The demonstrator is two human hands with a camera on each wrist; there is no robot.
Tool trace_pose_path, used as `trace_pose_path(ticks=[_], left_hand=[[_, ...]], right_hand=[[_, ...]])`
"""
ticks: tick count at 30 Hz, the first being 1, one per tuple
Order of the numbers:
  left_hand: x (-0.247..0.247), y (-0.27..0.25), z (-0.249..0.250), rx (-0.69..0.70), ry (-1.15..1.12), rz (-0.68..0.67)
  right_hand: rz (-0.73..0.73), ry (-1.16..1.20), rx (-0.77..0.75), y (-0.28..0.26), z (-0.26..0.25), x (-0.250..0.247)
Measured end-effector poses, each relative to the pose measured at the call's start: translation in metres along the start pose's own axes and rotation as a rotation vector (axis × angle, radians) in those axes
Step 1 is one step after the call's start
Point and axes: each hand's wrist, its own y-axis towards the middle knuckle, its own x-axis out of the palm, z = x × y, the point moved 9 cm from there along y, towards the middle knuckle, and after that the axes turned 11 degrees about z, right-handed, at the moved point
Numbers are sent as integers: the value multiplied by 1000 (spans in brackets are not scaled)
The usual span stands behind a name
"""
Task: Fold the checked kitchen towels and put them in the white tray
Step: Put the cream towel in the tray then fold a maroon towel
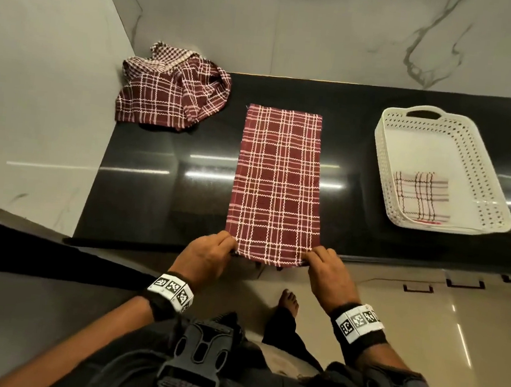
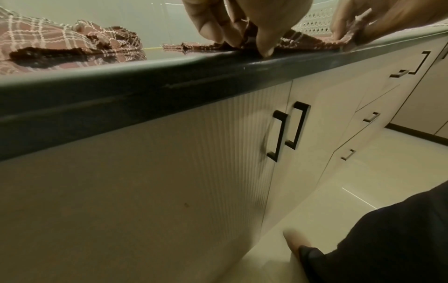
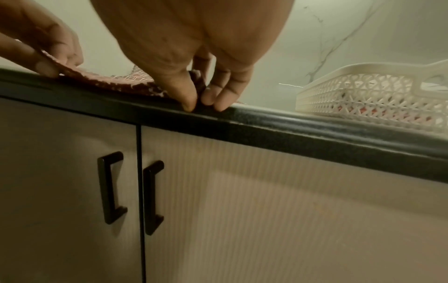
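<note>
Folded white towel (image 1: 421, 195) in tray (image 1: 386, 163)

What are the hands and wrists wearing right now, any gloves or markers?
No gloves: left hand and right hand are bare. Each wrist carries a black strap with a white band of square black-and-white coded markers. Forearms show no sleeves.

The head view looks steeply down from above onto the black counter (image 1: 163, 158). Both wrist views sit low before the cabinet doors (image 2: 169, 172), looking up at the counter's front edge, which all three views share.
</note>
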Motion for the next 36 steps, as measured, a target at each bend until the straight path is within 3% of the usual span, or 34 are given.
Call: trace_pose_path(ticks=[4, 10, 12, 16, 19, 21, 23, 27, 36], left_hand=[[-15, -4, -8, -20, -80, 27], [-38, 1, -9, 54, -143, 87], [-42, -4, -12, 2, -160, -1], [-46, -22, -24, -263, -266, -410], [-68, -19, -13, -388, -489, -527], [-83, -2, -9, -410, -651, -460], [-97, 25, -18, -410, -704, -295], [-91, 87, -62, -482, -645, -7], [-28, 206, -140, -595, -239, 66]], right_hand=[[26, 210, 95, -16, -2, -15], [45, 302, 160, -15, -4, -34], [-18, 295, 163, -14, -9, -42], [-329, 495, 307, -23, -16, -61], [-412, 737, 366, -22, -26, -88], [-318, 887, 362, -3, -26, -107], [-147, 949, 366, 28, -16, -121], [111, 818, 353, 108, 17, -112], [212, 600, 561, 233, 89, -40]])
